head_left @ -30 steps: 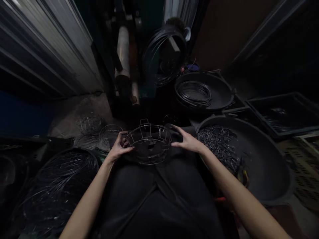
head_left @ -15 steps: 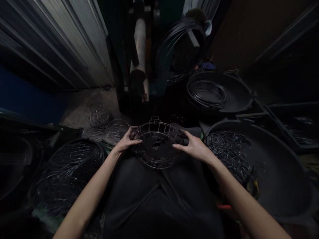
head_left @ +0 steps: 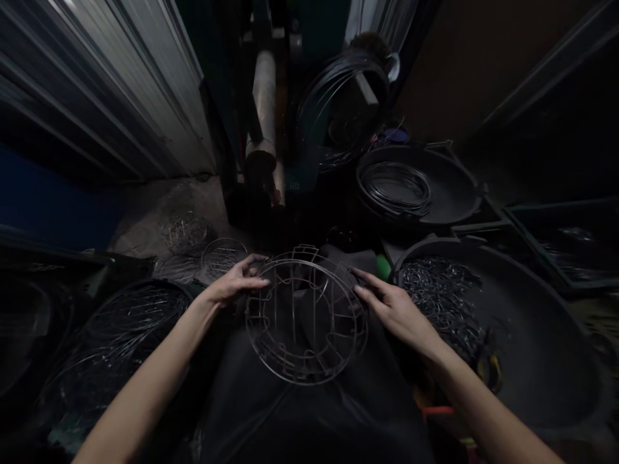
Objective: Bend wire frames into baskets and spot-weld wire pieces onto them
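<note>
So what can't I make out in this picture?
In the head view:
- Whether the wire frame touches the dark cloth below: lost in shadow.
- What the yellow-marked item is: too small and dark.
- The far end of the tray: cut off by the right edge.
- The right forearm beyond its lower part: cut off by the bottom edge.

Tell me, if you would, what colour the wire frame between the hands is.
The frame is silvery grey, seen best in the head view.
</note>
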`<action>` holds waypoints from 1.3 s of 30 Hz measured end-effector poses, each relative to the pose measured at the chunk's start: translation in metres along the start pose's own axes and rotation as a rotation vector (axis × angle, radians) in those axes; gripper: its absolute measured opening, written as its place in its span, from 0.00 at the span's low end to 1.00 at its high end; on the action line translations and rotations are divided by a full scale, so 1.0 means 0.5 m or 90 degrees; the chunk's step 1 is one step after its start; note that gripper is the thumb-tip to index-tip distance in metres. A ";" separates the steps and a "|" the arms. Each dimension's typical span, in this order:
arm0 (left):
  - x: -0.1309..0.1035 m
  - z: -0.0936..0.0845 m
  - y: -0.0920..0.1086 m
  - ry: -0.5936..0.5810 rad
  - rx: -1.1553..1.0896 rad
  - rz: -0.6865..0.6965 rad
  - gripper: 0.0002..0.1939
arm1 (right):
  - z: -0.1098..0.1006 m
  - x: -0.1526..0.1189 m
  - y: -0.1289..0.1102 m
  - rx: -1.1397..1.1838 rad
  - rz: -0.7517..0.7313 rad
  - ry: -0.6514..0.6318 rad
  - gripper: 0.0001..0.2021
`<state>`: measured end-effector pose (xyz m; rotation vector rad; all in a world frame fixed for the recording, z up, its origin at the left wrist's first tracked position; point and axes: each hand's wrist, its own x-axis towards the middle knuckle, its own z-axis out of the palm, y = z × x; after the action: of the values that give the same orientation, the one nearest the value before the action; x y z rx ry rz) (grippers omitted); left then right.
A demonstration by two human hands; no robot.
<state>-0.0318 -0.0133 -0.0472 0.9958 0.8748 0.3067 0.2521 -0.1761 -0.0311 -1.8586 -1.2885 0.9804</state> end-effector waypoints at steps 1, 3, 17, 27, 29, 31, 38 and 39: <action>0.009 0.006 -0.001 0.012 0.012 -0.041 0.35 | 0.013 0.000 0.020 -0.001 0.025 0.011 0.22; 0.032 0.018 -0.010 0.034 0.023 -0.101 0.37 | 0.042 0.003 0.066 0.007 0.085 0.022 0.25; -0.059 0.007 -0.131 0.282 0.369 0.046 0.24 | 0.097 -0.069 0.114 -0.071 0.106 0.163 0.20; -0.103 0.022 -0.107 0.324 0.424 -0.034 0.19 | 0.083 -0.071 0.096 0.022 0.173 0.169 0.18; -0.100 0.023 -0.089 0.314 0.437 -0.029 0.19 | 0.078 -0.067 0.084 0.042 0.195 0.175 0.17; -0.098 0.022 -0.079 0.297 0.444 -0.023 0.20 | 0.071 -0.062 0.073 0.056 0.222 0.174 0.17; -0.066 0.012 -0.101 0.271 0.440 -0.003 0.19 | 0.070 -0.033 0.076 0.015 0.240 0.187 0.19; -0.059 0.011 -0.107 0.270 0.442 0.002 0.19 | 0.070 -0.030 0.080 -0.002 0.245 0.191 0.20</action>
<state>-0.0544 -0.0627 -0.0755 1.6054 1.4152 0.2193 0.2364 -0.1983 -0.0790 -2.2055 -0.7724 0.8428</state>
